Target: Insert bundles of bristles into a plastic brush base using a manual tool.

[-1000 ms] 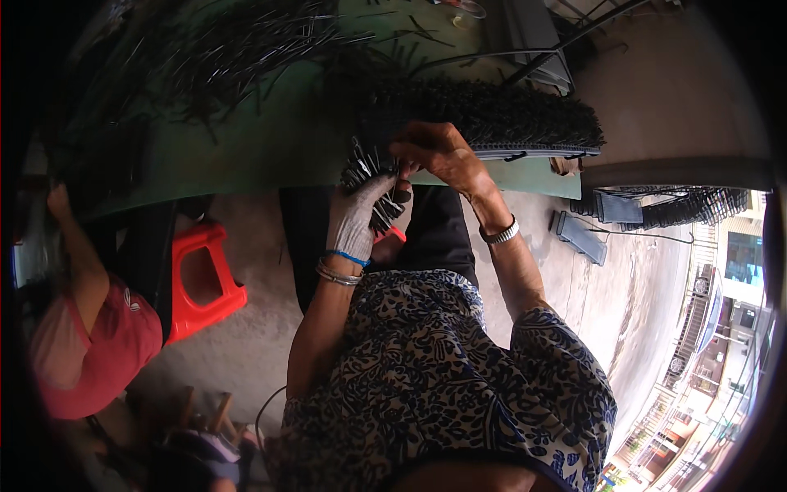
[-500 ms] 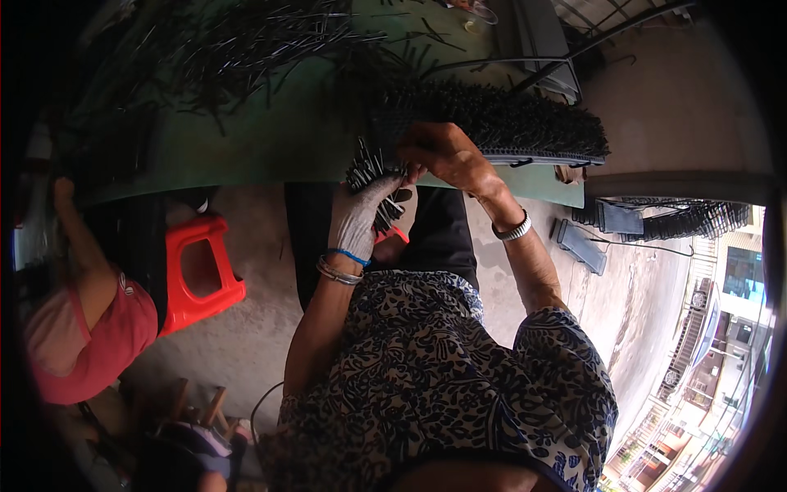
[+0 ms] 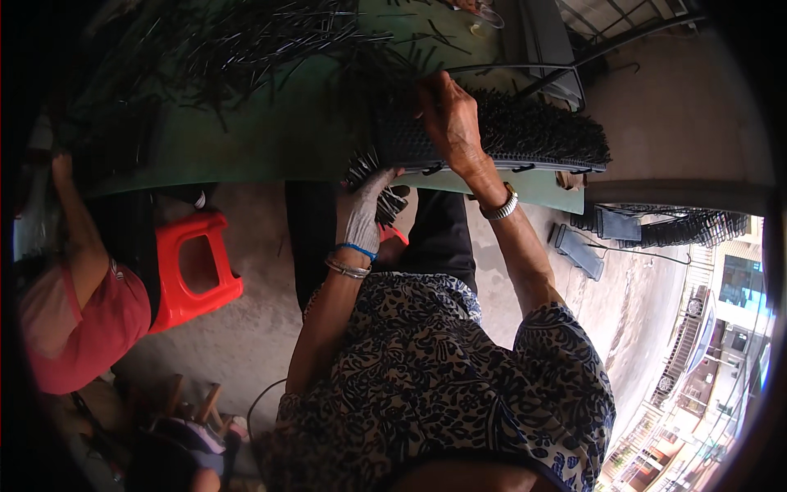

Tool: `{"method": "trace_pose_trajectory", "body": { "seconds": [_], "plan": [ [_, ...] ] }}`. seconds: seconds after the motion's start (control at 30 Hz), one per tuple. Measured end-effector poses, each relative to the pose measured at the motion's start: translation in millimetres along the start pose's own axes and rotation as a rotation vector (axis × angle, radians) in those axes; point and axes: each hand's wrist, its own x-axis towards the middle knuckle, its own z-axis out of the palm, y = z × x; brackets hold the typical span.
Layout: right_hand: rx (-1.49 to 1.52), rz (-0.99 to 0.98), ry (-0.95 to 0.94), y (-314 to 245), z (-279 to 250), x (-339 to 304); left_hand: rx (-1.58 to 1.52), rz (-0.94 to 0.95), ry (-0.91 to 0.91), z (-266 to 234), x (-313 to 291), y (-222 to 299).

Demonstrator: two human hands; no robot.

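Note:
My left hand [image 3: 369,198], in a pale knitted glove, is closed around a bundle of short black strips [image 3: 392,207] at the front edge of the green table. The strip ends stick out on both sides of the fist. Just beyond it lies a long black panel [image 3: 403,141] with a grid of small holes on its bare left part. Dense black bristles [image 3: 545,123] stand up over the rest of it. My bare right hand [image 3: 453,123] is over the panel, where bare part and bristles meet. Its fingers are bent together and pointing down; what they hold, if anything, is hidden.
Loose black strips [image 3: 254,41] are heaped at the far left of the green table [image 3: 246,156]. A dark metal frame [image 3: 566,67] stands behind the panel. A red stool [image 3: 197,271] and a person in a pink top [image 3: 90,328] are at the left. Grey panels [image 3: 578,250] lie on the floor at right.
My right hand has moved away from the bundle, forward and slightly right, onto the panel. My left hand keeps its grip on the strips, nearly in place.

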Motion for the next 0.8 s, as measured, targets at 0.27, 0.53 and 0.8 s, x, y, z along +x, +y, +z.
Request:
{"method": "trace_pose_trajectory", "body": {
  "seconds": [0.27,0.53,0.8],
  "plan": [
    [-0.017,-0.021,-0.041,5.5,-3.9,6.7,0.01,0.043,-0.005,4.0,-3.2,8.4],
    [-0.001,-0.125,-0.156,12.2,-8.6,14.7,-0.028,0.044,-0.009,6.4,-6.0,10.9],
    [0.009,-0.168,-0.187,17.1,-9.7,22.3,0.023,0.06,-0.078,4.8,-14.8,12.0]
  ]
}}
